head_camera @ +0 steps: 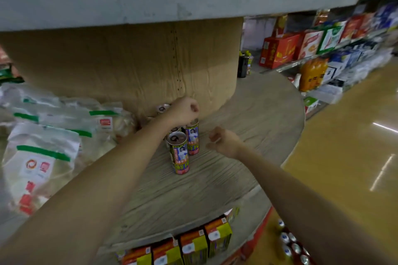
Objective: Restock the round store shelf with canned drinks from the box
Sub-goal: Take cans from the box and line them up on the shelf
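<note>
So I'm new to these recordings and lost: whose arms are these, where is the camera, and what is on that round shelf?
There is only one picture, taken by a wide-angle camera worn on a person's head, looking forward and down, so the arms are that person's own. The left hand reaches to the back of the round wooden shelf, its fingers curled over the top of a can there. The right hand hovers beside the cans, loosely curled and holding nothing. A second can stands in front, with more behind. Clear food bags lie to the left, drink cartons sit on the tier below, and further cans show lower right.
</note>
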The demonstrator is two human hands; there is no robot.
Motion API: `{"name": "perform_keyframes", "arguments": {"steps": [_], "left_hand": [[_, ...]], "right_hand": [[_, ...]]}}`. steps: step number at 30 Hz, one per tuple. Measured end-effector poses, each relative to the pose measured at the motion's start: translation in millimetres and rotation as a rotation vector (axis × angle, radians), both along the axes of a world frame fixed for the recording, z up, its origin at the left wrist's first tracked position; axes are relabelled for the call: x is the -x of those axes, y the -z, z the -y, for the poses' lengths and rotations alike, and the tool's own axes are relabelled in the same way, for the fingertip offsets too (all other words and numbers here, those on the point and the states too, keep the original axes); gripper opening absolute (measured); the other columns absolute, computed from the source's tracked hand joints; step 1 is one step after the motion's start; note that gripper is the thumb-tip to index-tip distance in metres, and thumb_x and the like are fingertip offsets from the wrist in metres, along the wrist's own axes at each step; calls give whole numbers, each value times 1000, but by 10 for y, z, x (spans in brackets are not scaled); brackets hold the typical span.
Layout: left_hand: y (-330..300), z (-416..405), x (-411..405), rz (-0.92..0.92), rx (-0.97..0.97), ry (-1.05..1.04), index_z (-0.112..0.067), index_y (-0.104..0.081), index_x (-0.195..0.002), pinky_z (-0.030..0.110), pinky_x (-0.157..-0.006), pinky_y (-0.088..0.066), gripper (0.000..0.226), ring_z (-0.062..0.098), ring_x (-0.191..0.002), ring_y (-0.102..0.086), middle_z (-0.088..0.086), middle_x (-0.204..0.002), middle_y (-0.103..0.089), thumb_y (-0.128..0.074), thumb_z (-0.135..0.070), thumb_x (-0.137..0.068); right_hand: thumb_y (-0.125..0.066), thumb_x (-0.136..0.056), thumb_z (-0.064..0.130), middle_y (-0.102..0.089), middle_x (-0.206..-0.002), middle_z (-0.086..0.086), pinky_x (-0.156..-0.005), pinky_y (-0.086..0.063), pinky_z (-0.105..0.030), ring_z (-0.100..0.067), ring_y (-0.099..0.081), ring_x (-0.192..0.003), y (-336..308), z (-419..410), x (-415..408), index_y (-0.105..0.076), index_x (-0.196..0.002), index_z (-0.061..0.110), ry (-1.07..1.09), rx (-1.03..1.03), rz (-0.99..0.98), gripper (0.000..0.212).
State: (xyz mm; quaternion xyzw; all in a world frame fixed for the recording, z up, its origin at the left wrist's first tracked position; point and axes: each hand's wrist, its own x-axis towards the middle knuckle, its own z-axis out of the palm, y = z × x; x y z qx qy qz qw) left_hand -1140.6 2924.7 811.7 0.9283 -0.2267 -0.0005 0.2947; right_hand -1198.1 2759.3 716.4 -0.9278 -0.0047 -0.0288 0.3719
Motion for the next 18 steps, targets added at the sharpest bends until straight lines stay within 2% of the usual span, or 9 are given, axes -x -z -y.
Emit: {"name": "perform_keyframes", "arguments": {"steps": [1, 4, 6, 8, 11, 14, 15, 18], "left_hand": [[-8, 76, 87, 0, -4, 53, -8, -65, -88, 17, -42, -42, 6, 16, -57, -58, -2, -66, -57, -60, -11, -89], [85, 336, 318, -66, 25, 207, -6, -63, -85, 22, -47, -47, 8, 20, -54, -60, 4, -66, -60, -62, -13, -90], [222, 552, 462, -136, 16, 317, -9, -60, -82, 28, -48, -49, 9, 22, -51, -59, 7, -65, -59, -61, -11, -92], [392, 795, 627, -179, -3, 416, -10, -59, -81, 30, -49, -50, 12, 22, -50, -58, 5, -63, -59, -61, -11, -92], [673, 1136, 957, -271, -45, 557, -9, -58, -82, 28, -48, -49, 12, 19, -49, -57, 10, -68, -60, -57, -9, -94], [987, 1409, 1316, -374, -117, 633, -11, -55, -79, 23, -42, -45, 17, 17, -50, -54, 11, -69, -58, -52, -8, -96], [1097, 1491, 1430, -396, -134, 644, -10, -55, -80, 24, -43, -47, 16, 18, -51, -54, 11, -68, -57, -52, -8, -95], [1418, 1732, 1741, -383, -241, 688, -7, -62, -84, 38, -58, -57, 12, 23, -56, -60, 15, -73, -65, -53, -9, -92]], "right_hand": [[-76, -82, 24, -67, -91, -6, -72, -45, -27, -19, -61, -81, 27, 39, 94, -65, -100, 7, 24, 3, 5, 27], [-72, -84, 16, -62, -81, -4, -74, -50, -37, -21, -61, -76, 102, 169, 398, -66, -93, 8, 88, -5, 22, 13], [-69, -85, 12, -60, -79, 0, -70, -46, -32, -14, -56, -74, 148, 281, 651, -69, -85, 12, 152, 1, 48, 0], [-67, -84, 10, -60, -74, 2, -66, -42, -28, -12, -55, -71, 228, 430, 940, -67, -73, 18, 259, 1, 62, 14], [-64, -83, 4, -64, -71, -9, -60, -46, -34, -18, -58, -64, 386, 694, 1424, -69, -80, 3, 385, -27, 4, 6], [-63, -83, 5, -72, -78, -12, -56, -50, -28, -19, -65, -63, 535, 970, 1901, -69, -85, 7, 479, -34, -63, 6], [-62, -84, 6, -72, -78, -10, -56, -50, -27, -17, -65, -61, 577, 1059, 2064, -68, -86, 7, 504, -27, -93, 7], [-62, -83, 7, -71, -74, -7, -60, -52, -32, -18, -63, -62, 769, 1335, 2492, -69, -89, 7, 534, -14, -191, 8]]}}
